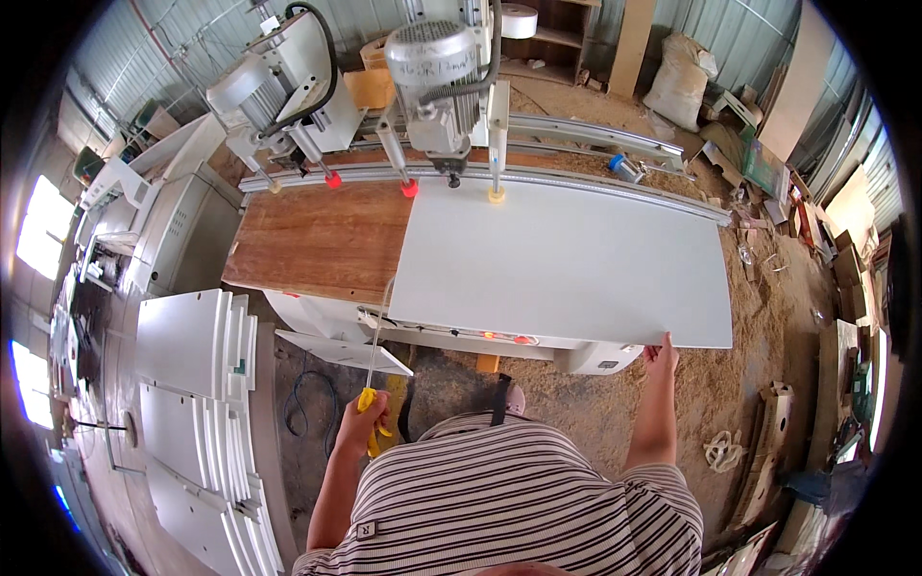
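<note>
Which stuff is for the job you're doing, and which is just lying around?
For the job, it seems:
white board, touched at its front edge by the right hand
yellow tool, held in the left hand
machine

Just lying around, it seems:
sack
coiled cord on the floor
sawdust

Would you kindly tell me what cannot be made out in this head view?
In the head view:
White panel: its underside is hidden, facing down.
Yellow tool: part of its handle is covered by the left hand.
Right hand: some fingertips are hidden by the hand itself or the panel.
Legs: mostly hidden by the striped shirt.
Dark clutter at far left: too small, blurred.
</note>
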`<state>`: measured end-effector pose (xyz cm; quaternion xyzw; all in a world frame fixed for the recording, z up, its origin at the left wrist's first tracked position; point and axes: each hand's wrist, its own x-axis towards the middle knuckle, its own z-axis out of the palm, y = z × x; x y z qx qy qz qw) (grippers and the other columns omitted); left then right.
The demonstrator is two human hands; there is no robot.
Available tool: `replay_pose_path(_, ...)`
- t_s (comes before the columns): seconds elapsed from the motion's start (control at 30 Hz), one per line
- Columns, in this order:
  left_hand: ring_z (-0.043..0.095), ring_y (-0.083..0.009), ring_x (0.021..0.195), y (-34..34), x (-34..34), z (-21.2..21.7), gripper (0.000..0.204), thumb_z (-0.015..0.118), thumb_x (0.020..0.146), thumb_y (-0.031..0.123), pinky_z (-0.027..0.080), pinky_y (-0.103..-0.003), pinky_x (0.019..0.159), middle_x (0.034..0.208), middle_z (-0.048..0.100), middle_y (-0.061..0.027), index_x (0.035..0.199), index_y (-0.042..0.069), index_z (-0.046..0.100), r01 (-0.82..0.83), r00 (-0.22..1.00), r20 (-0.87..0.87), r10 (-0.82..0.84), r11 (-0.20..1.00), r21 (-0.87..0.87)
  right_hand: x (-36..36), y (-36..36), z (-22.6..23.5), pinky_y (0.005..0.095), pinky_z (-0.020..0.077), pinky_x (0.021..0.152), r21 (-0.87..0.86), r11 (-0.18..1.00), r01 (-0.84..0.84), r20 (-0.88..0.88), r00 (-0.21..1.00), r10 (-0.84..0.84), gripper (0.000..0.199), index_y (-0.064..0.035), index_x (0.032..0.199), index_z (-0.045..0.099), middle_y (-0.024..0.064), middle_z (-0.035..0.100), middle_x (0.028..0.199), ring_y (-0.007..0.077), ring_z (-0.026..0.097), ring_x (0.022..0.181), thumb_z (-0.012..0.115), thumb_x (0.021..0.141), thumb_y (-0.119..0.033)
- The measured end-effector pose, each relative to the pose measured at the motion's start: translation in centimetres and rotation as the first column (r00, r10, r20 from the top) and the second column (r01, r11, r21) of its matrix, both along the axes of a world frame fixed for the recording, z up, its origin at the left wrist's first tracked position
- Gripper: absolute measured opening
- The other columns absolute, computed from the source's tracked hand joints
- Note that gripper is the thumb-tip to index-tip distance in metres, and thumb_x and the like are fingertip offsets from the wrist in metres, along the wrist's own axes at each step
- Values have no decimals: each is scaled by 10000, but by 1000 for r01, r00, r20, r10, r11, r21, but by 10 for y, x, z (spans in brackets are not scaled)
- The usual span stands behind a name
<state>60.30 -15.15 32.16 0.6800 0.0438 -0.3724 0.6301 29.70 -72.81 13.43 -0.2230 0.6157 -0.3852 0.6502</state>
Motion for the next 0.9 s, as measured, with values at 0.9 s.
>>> replay_pose_path(0.9,656,-223,848,81,-12,-84,186,597,874,135,487,-299,726,919,677,-136,1028,34,629,332,838,283,-467,847,415,294,292,25,416,580,834,240,778,-580,631,703,329,180,62,1053,507,204,586,1059,334,623,956,539,902,-31)
